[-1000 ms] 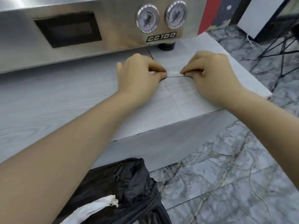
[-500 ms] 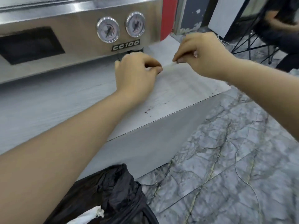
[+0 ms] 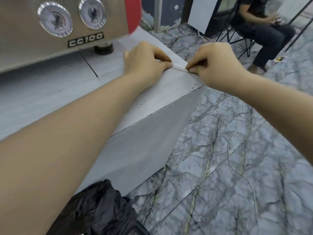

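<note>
A small white strip (image 3: 178,67), like a folded tissue or tape, is stretched between my two hands over the right end of the pale grey wood-grain counter (image 3: 169,85). My left hand (image 3: 145,60) pinches its left end between thumb and curled fingers, resting on the counter. My right hand (image 3: 213,63) pinches its right end near the counter's corner. Most of the strip is hidden inside my fingers.
A steel espresso machine (image 3: 20,28) marked CC100, with two round gauges (image 3: 55,22), stands at the back left on a black foot (image 3: 103,48). A black bin bag (image 3: 103,209) sits below the counter. A person (image 3: 264,29) sits on a folding chair at the far right on the marbled floor (image 3: 220,158).
My right hand, lifted half a second ago, has come back down level with the left hand. The view has swung right, toward the counter's corner and the seated person.
</note>
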A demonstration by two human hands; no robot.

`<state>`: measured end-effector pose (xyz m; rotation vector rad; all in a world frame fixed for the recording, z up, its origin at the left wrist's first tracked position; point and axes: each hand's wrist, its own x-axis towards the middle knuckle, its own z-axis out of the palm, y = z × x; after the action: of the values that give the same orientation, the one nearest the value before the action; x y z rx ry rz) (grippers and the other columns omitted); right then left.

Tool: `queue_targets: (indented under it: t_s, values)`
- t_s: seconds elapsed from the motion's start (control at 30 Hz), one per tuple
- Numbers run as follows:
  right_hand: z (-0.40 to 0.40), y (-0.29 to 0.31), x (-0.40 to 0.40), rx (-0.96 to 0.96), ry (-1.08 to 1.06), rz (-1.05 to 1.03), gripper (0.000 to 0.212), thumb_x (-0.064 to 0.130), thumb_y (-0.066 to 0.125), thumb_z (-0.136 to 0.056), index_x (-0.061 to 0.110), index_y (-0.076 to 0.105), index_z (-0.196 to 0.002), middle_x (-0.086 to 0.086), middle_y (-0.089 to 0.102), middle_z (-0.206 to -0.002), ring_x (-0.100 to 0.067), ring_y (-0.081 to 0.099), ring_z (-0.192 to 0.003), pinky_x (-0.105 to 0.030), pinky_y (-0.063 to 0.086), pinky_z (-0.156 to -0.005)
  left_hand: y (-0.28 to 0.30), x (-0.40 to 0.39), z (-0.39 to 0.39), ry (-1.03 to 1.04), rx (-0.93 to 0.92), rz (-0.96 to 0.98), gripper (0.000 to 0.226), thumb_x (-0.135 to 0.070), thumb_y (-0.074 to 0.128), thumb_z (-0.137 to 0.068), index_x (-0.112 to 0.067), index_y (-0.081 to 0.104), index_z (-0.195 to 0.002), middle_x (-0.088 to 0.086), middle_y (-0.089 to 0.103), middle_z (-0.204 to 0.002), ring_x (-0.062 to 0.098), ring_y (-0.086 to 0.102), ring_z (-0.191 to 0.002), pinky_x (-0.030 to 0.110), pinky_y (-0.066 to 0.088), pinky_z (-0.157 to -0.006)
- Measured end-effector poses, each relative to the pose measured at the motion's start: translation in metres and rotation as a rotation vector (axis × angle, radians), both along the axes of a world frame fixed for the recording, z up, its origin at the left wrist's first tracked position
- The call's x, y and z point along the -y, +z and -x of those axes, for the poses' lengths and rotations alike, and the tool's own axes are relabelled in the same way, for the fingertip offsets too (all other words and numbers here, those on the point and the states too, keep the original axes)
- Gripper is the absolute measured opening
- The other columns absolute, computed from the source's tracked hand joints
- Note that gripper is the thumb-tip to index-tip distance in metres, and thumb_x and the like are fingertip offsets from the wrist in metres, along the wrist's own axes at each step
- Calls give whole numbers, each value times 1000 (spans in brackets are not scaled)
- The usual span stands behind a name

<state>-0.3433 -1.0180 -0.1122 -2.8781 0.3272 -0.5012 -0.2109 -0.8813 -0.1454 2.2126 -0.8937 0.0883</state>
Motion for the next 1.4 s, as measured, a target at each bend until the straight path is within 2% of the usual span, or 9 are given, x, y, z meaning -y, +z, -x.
queue_targets:
  t_s: [0.1, 0.23, 0.4, 0.53, 0.67, 0.77, 0.93, 1.1, 1.4]
  values:
    - [18, -4, -17, 40, -120, -9, 15, 2, 65, -82, 11, 77, -86, 1, 59, -75, -15, 51, -71, -16, 39, -61, 1, 8, 4, -75, -29, 16, 5, -42, 74, -82, -37, 76, -84, -19, 72, -96, 5, 57, -107, 34, 26, -93]
    - [27, -15, -40, 115, -261, -17, 15, -3, 60, -76, 2, 74, -79, -17, 66, -82, -33, 58, -79, -40, 53, -71, 3, 9, 3, -179, -31, -5, 6, -43, 75, -82, -38, 76, -84, -21, 72, -96, 6, 56, -109, 33, 21, -90]
    - [32, -18, -74, 188, -364, -139, 16, -6, 58, -74, 0, 73, -77, -23, 67, -83, -38, 61, -79, -45, 54, -69, 7, -8, -2, -310, -61, -16, 6, -41, 77, -80, -38, 78, -85, -28, 66, -79, 3, 56, -106, 37, 27, -102]
    - [32, -17, -104, 203, -391, -197, 13, -8, 57, -73, -4, 70, -73, -28, 65, -83, -41, 60, -80, -49, 53, -68, 8, -33, -8, -366, -79, -11, 6, -43, 79, -76, -42, 77, -81, -34, 66, -77, -2, 58, -101, 46, 32, -109]
    - [31, -13, -136, 202, -404, -257, 16, -6, 58, -76, -1, 73, -79, -13, 66, -77, -31, 61, -74, -39, 54, -69, 4, -62, -14, -391, -107, 4, 11, -44, 80, -75, -40, 79, -84, -39, 63, -72, -5, 56, -90, 47, 36, -107]
    - [30, -12, -163, 209, -425, -281, 18, -4, 60, -79, 6, 74, -81, 0, 57, -75, -19, 56, -71, -32, 49, -67, 3, -85, -15, -386, -120, 28, 10, -46, 80, -74, -42, 78, -83, -34, 65, -75, -2, 55, -94, 46, 36, -107]
    - [26, -14, -205, 212, -456, -319, 18, -2, 59, -80, 9, 73, -81, -3, 58, -87, -19, 56, -77, -28, 48, -66, 4, -127, -19, -405, -127, 36, 10, -43, 80, -76, -40, 79, -86, -36, 62, -74, -5, 54, -86, 47, 35, -107]
    - [25, -14, -245, 201, -445, -347, 21, -3, 58, -81, 11, 74, -83, -3, 55, -86, -21, 57, -75, -29, 48, -64, 3, -172, -21, -402, -97, 42, 9, -43, 78, -79, -39, 78, -88, -19, 68, -86, 0, 58, -94, 47, 30, -108]
    - [24, -14, -324, 169, -368, -365, 23, -5, 57, -81, 10, 74, -83, -1, 50, -79, -10, 52, -66, -20, 42, -55, 3, -265, -24, -424, -67, 33, 12, -52, 74, -75, -46, 76, -85, -20, 69, -86, 3, 62, -91, 56, 40, -97]
